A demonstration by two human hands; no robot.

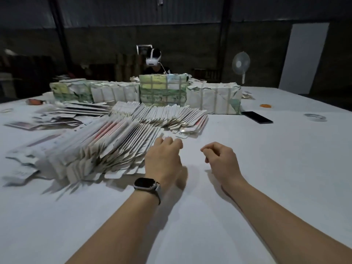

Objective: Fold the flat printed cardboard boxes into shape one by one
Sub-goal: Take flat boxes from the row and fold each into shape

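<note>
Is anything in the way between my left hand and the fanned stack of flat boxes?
Nothing visible: the left hand hangs right beside the near stack of flat boxes, its fingers at the stack's edge, with only bare table around.

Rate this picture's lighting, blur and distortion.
Head view: dim room, dark background, table evenly lit; soft shadows under the left hand and right hand; blurred box stack at left edge; wide-angle bowing of the table edges.

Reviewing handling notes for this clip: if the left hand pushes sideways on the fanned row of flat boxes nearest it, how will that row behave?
The fanned row of flat boxes leans on edge, loosely packed, so a push from the left hand would likely topple or spread it. The thin blanks probably slide apart on the smooth white table. Each one looks light and somewhat bendy.
</note>
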